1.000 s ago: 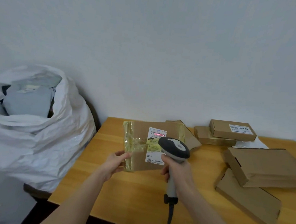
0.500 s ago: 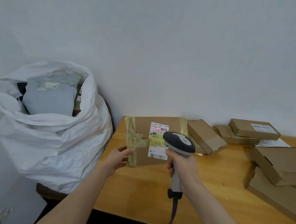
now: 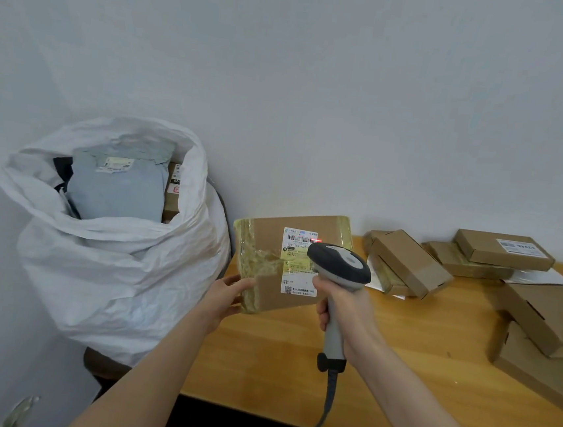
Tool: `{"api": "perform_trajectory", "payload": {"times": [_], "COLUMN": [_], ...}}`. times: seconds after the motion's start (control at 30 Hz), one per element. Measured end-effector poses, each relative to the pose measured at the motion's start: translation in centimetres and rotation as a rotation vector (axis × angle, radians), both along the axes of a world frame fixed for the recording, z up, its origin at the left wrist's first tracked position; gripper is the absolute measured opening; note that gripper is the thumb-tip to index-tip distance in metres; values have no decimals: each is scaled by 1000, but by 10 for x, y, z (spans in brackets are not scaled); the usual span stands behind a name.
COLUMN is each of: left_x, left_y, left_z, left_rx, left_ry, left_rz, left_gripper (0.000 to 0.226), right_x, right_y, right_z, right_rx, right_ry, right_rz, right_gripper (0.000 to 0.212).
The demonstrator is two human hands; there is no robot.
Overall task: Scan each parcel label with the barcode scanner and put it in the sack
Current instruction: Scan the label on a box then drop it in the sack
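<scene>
Parcel now nearer the sack

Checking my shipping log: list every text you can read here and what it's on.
"159-159-A01-", then hidden by the scanner: label on the parcel in the left hand.
"06", cut off: brown box in the sack.
Other label print and the far box's label: too small or blurred.

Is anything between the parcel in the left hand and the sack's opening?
Nothing loose, in the head view: the parcel in the left hand sits beside the sack; only the sack's own raised rim separates them.
</scene>
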State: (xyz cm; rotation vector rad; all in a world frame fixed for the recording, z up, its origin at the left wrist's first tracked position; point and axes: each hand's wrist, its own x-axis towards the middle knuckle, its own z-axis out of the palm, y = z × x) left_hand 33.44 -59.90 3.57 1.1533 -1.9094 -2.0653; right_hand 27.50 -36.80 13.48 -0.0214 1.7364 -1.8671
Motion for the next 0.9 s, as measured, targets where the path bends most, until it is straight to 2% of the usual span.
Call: {"api": "perform_trajectory", "payload": {"times": [0.1,0.3,0.43,0.53,0.67,0.83,0.9], "left_x": [0,-5,-6,-7,-3,25,40], "left_y": [-2,-5,-6,-8,-10,-59,-86], "left_z": [3,9,13,20,47,105,130], "left_rx": [-1,-16,-31,-52,-56,-169,-187], "left_ry": [8,21,25,30,52,71,103], "left_rz": [30,52,61,59,79,254,346], "left_gripper": [61,46,59,52,34,46,44], "right_x": [-3,-13,-18,-24,-36,-44,-42], "right_y": [-2,-4,-5,-9,-26,-83,-112], "right_z": [3,5,5,10,24,61,78], "right_rx": [-1,-17,-22,-49,-125,-193,-219], "right_ry": [17,31,42,71,103,171,185], "right_rz": [30,62,84,104,172,225,260], "right_gripper": [16,14,13,13,20,18,17]}}
